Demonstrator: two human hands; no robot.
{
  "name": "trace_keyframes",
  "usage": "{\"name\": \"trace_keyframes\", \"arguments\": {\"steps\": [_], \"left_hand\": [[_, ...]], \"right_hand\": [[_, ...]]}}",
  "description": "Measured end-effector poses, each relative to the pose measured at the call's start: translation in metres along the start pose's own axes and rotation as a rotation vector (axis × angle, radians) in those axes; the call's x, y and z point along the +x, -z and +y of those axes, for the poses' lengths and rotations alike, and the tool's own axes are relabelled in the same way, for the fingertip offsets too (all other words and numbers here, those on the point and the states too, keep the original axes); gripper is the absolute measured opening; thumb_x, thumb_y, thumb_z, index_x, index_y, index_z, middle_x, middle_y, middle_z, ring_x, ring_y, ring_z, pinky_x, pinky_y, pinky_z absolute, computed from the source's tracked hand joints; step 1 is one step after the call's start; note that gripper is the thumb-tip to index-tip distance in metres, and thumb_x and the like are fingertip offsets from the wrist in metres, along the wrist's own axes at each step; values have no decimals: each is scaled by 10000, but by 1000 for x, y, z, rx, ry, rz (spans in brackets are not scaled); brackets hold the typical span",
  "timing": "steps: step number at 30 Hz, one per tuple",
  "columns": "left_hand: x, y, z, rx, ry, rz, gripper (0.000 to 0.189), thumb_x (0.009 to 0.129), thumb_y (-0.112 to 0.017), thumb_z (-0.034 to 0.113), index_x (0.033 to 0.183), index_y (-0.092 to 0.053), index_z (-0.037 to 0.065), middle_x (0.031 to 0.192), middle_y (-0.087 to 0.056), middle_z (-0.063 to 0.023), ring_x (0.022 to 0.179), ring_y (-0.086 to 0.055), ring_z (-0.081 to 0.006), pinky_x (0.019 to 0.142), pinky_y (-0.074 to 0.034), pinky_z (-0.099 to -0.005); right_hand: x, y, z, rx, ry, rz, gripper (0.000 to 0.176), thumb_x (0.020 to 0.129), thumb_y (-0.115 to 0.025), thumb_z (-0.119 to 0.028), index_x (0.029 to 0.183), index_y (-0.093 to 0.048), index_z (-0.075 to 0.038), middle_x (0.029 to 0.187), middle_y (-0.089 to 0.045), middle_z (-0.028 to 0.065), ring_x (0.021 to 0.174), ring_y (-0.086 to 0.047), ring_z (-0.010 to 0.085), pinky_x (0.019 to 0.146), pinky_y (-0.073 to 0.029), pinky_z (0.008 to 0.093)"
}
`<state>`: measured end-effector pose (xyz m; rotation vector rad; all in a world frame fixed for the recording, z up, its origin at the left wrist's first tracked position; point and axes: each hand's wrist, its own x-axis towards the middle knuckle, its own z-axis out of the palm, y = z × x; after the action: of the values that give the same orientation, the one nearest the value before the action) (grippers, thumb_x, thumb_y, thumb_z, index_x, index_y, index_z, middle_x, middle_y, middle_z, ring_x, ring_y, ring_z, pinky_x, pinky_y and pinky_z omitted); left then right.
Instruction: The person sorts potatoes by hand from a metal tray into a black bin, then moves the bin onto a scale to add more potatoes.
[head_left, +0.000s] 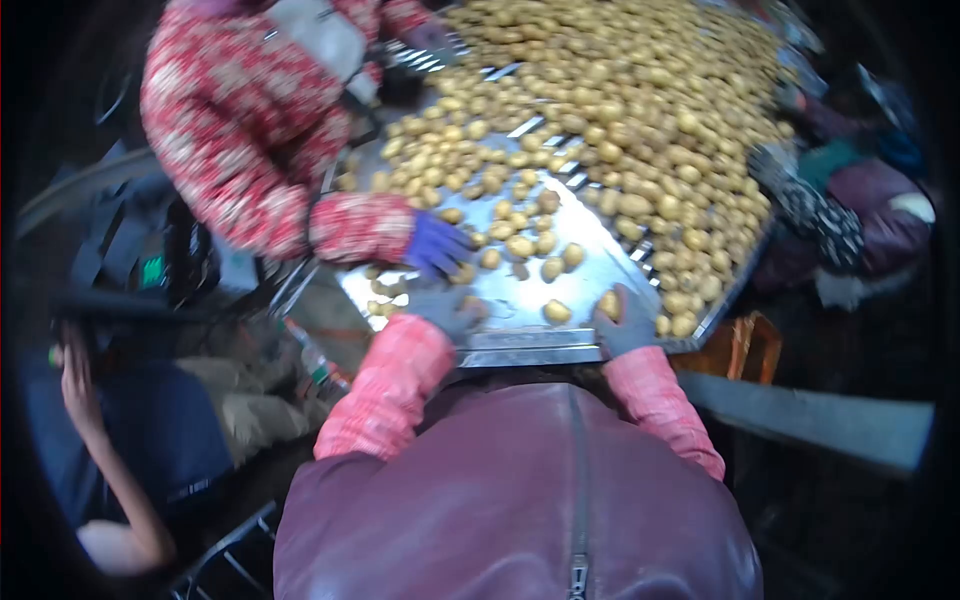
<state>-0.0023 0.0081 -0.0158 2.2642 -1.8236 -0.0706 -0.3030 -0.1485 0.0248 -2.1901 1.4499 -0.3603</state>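
My left hand [447,308], in a grey glove, is low over the near left part of the metal sorting table [510,290]. Its fingers are blurred, with a brownish potato [474,304] right at them. At the table's near right, my gloved right hand [629,322] curls against a potato [608,304] on its inner side. Between my hands lies a single potato [557,312], and a few more potatoes [553,268] are scattered just beyond. A co-worker's purple-gloved hand [437,243] reaches in beside my left hand.
A large heap of potatoes [640,120] covers the far and right side, partly over slotted bars [570,160]. A raised metal lip [530,347] runs along my edge. One co-worker [240,130] stands at left, another person's patterned sleeve [820,220] at right. An orange crate [745,348] sits below right.
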Motion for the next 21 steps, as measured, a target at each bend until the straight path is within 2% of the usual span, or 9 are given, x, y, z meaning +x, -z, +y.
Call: {"name": "trace_keyframes", "arguments": {"steps": [1, 3, 8, 10, 11, 13, 16, 18, 21], "left_hand": [[7, 26, -5, -126, 171, -286, 392, 849, -517, 535, 1046, -686, 241, 984, -649, -145, 955, -575, -366, 833, -388, -525], [-8, 34, -15, 237, 64, 59, 342, 817, -606, 456, 1030, -689, 200, 1131, -579, -202, 1023, -541, -394, 874, -384, -538], [2, 51, 25, -294, 33, 13, 307, 841, -679, 243, 1120, -648, 118, 1130, -603, -144, 966, -594, -252, 733, -464, -411], [17, 52, 65, -1294, 567, -364, 344, 889, -663, 189, 1205, -597, 69, 1135, -598, -107, 968, -605, -198, 691, -491, -343], [31, 51, 82, -1454, 452, -335, 448, 921, -633, 304, 1287, -536, 65, 1134, -590, -87, 998, -606, -196, 752, -520, -345], [35, 50, 103, -2022, 611, -465, 496, 944, -563, 372, 1335, -484, 77, 1235, -544, -141, 1126, -577, -272, 830, -558, -399], [31, 23, 111, -1959, 723, -417, 337, 892, -625, 306, 1101, -587, 44, 947, -644, -102, 747, -665, -211, 594, -569, -330], [28, 19, 117, -1811, 782, -481, 293, 874, -673, 260, 1064, -611, 45, 902, -641, -71, 706, -639, -149, 554, -554, -286], [15, 26, 124, -1484, 561, -436, 268, 891, -679, 242, 1095, -652, 70, 898, -643, -42, 714, -609, -101, 605, -516, -253]], "right_hand": [[-1, 0, 0, 34, -44, -7, 543, 797, -640, -282, 1257, -540, -10, 1159, -603, 244, 1092, -580, 390, 958, -452, 433], [0, -2, 6, 41, 37, 17, 547, 793, -643, -292, 1262, -542, -29, 1145, -612, 235, 1069, -592, 386, 952, -457, 436], [2, 13, -16, 127, -7, 2, 550, 762, -684, -266, 1260, -556, -72, 1137, -621, 215, 1046, -612, 366, 928, -477, 423], [1, 10, -43, 311, 2, -12, 559, 750, -705, -268, 1250, -562, -64, 1136, -623, 209, 1046, -617, 359, 914, -486, 415], [1, 14, -51, 491, 26, -35, 568, 738, -726, -269, 1241, -568, -57, 1136, -625, 203, 1046, -622, 353, 901, -495, 408], [1, 16, -62, 525, 263, -166, 577, 718, -776, -253, 1220, -581, -44, 1133, -629, 196, 1046, -626, 344, 896, -503, 396], [13, 27, -36, 279, 320, 226, 525, 729, -796, -186, 1187, -599, -22, 1171, -609, 195, 1112, -581, 346, 942, -476, 411], [32, 40, 14, 304, 86, 353, 547, 747, -754, -136, 1223, -542, 29, 1218, -570, 218, 1154, -526, 366, 981, -427, 438], [62, 68, 122, -183, 140, 413, 652, 800, -723, -354, 1300, -503, 1, 1241, -552, 251, 1177, -517, 393, 1009, -407, 450]]}}
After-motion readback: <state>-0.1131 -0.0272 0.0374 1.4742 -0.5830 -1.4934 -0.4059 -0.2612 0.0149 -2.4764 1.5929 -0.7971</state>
